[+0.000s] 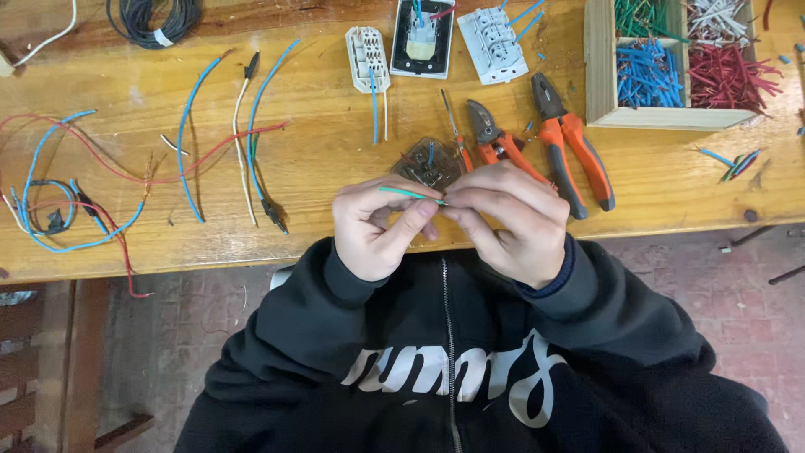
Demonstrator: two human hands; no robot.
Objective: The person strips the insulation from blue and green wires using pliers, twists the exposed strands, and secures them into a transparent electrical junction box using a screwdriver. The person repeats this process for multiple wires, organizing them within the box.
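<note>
Both hands are meeting at the near edge of the wooden workbench. The left hand is pinching a short green wire between thumb and fingers, and the right hand is closing its fingertips on the wire's right end. Just beyond the hands a dark square socket part is lying, with orange-handled pliers to its right and a wooden box of cut wires at far right.

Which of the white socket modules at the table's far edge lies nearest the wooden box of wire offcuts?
The rightmost white module, tilted, with blue wires attached.
</note>
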